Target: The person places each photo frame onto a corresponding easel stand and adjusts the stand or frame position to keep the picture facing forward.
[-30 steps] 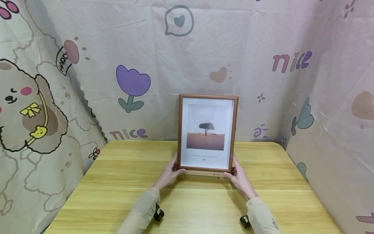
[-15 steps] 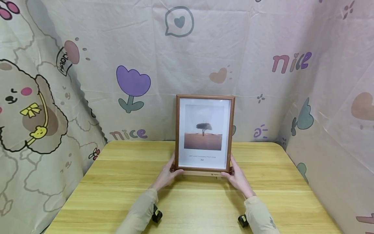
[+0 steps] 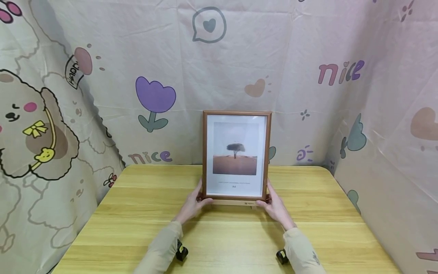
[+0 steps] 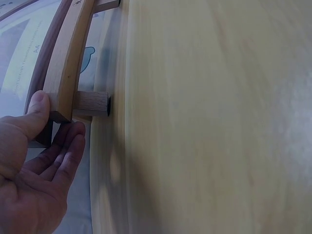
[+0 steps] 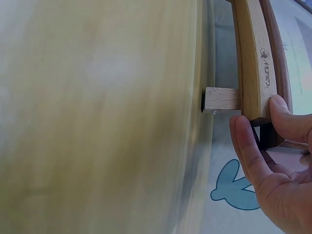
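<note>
A brown picture frame [image 3: 268, 152] with a print of a lone tree stands upright on a pale wooden stand [image 3: 227, 203]. The left hand [image 3: 191, 205] grips the lower left corner; in the left wrist view its thumb [image 4: 38, 108] lies on the front and the fingers curl beneath the stand's end. At the opposite corner, the right hand [image 3: 276, 207] holds the stand the same way, its thumb [image 5: 280, 109] on the front near the printed lettering. Short wooden legs [image 5: 222, 99] with dark tips show under the stand. The back of the frame is hidden.
The light wooden table [image 3: 137, 213] spreads around both arms. Its far edge lies close to a patterned cloth backdrop [image 3: 212, 68], which also hangs on the left and right sides. Black wrist cameras [image 3: 181, 251] are worn at the sleeves.
Both hands have shifted the frame and its stand a little to the left, step by step. The grip on each side looks unchanged.
</note>
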`<state>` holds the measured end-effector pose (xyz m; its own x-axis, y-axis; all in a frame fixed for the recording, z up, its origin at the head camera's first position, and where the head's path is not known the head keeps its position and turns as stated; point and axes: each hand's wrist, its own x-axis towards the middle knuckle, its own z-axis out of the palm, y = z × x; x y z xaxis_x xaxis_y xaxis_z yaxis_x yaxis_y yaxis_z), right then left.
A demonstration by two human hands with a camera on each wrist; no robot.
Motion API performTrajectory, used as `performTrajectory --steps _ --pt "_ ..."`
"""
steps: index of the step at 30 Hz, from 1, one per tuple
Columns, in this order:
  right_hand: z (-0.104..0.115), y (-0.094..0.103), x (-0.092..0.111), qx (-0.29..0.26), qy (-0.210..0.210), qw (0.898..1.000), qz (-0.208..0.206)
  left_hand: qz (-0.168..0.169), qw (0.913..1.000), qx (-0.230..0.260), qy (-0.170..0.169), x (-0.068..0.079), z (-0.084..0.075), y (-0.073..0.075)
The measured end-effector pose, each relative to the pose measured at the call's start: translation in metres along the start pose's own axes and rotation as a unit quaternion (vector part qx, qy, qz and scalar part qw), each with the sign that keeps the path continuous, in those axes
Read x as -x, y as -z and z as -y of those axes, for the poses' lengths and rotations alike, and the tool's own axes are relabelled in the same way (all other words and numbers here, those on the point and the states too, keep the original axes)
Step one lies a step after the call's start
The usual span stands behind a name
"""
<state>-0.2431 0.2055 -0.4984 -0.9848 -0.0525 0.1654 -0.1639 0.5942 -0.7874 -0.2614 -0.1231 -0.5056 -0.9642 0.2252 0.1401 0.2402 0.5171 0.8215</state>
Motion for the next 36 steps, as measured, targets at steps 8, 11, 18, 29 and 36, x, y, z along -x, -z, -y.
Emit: performTrajectory --steps 8,11,18,29,36 --pt "0.0005 -0.0028 -0.0017 0.003 0.014 1.000 -0.004 0.004 0.9999 -0.005 0.011 0.0008 0.0008 0.0025" --pt "0.0015 -0.0039 -0.0023 0.002 0.012 1.000 -0.004 0.002 0.9999 -0.006 0.010 0.0015 0.0017 0.0032" --pt "0.0044 -0.0058 -0.0033 -0.004 0.010 1.000 -0.002 -0.004 0.9999 0.006 0.012 0.0011 0.0037 0.0043" --pt "0.0073 -0.0072 -0.0047 -0.003 0.003 1.000 0.008 -0.003 0.9997 0.012 0.019 0.0014 0.0058 0.0076" --pt "0.0089 -0.0081 -0.0050 -0.002 0.003 1.000 0.009 -0.007 0.9998 0.009 0.019 0.0014 0.0049 0.0088"
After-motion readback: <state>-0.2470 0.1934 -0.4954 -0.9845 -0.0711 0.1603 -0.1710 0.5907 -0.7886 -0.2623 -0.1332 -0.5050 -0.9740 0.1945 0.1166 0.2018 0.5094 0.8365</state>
